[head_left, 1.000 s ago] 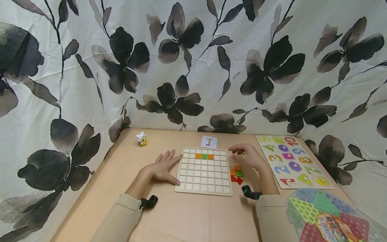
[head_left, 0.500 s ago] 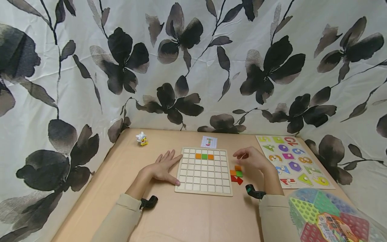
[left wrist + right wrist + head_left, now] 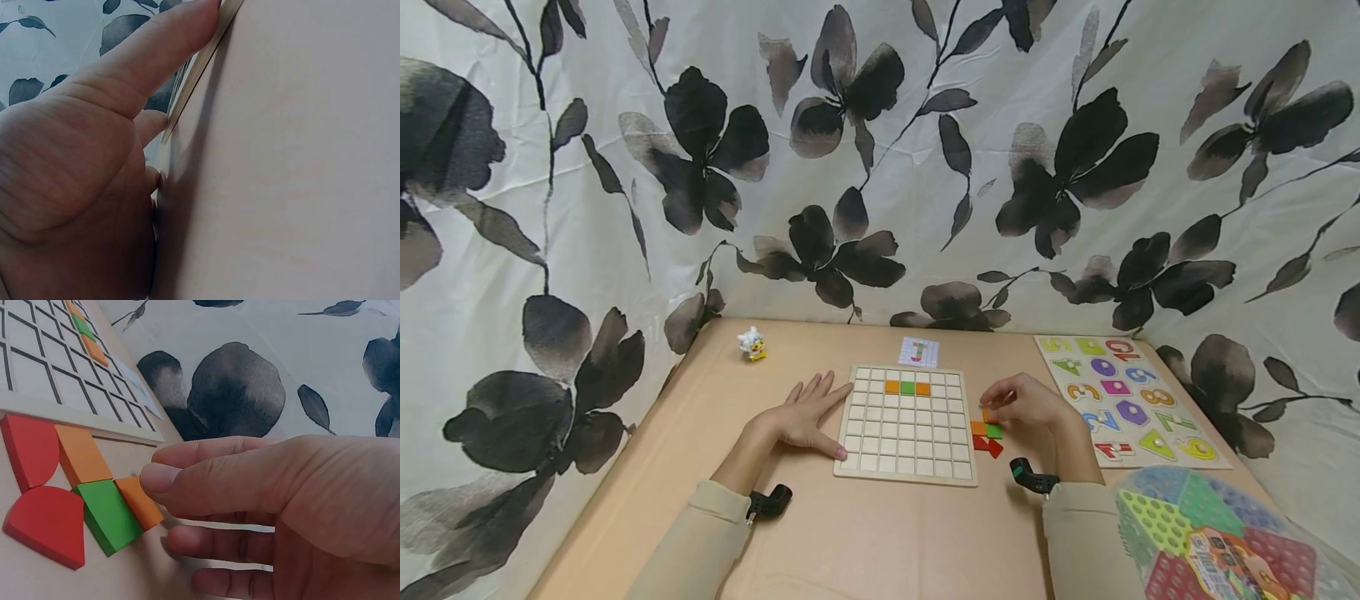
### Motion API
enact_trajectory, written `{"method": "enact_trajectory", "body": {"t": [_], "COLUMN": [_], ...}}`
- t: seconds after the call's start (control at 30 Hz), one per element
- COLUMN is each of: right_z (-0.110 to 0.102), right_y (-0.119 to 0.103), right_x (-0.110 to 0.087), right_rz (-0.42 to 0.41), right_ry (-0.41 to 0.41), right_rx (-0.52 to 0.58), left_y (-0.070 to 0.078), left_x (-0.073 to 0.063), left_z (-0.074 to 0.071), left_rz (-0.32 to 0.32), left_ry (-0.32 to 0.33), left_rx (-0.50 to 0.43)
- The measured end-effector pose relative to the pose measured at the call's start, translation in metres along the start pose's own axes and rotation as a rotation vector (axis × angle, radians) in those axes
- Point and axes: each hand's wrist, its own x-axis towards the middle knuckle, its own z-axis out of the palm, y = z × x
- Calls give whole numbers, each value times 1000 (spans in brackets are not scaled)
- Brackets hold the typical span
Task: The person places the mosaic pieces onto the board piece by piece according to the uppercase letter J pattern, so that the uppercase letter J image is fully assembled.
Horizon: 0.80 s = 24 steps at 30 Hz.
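A pale wooden grid board point(image 3: 904, 442) lies on the table, with two orange square tiles point(image 3: 892, 387) and a green tile point(image 3: 907, 388) between them in its upper part. My left hand point(image 3: 801, 421) lies spread at the board's left edge; in the left wrist view its thumb point(image 3: 181, 44) touches the edge. My right hand point(image 3: 1026, 408) is over the loose pieces to the right, thumb and fingertips at an orange block point(image 3: 140, 503). Whether they press it is partly hidden. Beside it lie a green block point(image 3: 109, 515), another orange block point(image 3: 84, 456) and two red rounded blocks point(image 3: 50, 528).
A small pattern card point(image 3: 918, 352) lies behind the board. A number-and-shape puzzle board point(image 3: 1123, 417) is at the right, with a clear container of coloured pegboards point(image 3: 1225, 533) in front. A small toy figure point(image 3: 752, 343) stands back left. A floral cloth point(image 3: 925, 167) hangs behind.
My right hand has moved away from the board's upper right edge, rightward and then down toward the loose orange block. My left hand has stayed in place.
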Motion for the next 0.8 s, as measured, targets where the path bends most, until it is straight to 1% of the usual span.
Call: {"method": "enact_trajectory", "body": {"t": [0.2,0.8], "right_z": [4,8], "right_y": [1,5], "right_x": [1,5], "right_rz": [33,18], "right_ry": [-7,-12], "right_rx": [5,-1], "left_y": [0,-1], "left_x": [1,0], "left_z": [1,2], "left_rz": [0,5], "left_ry": [-7,10], "left_rx": [-2,14]}}
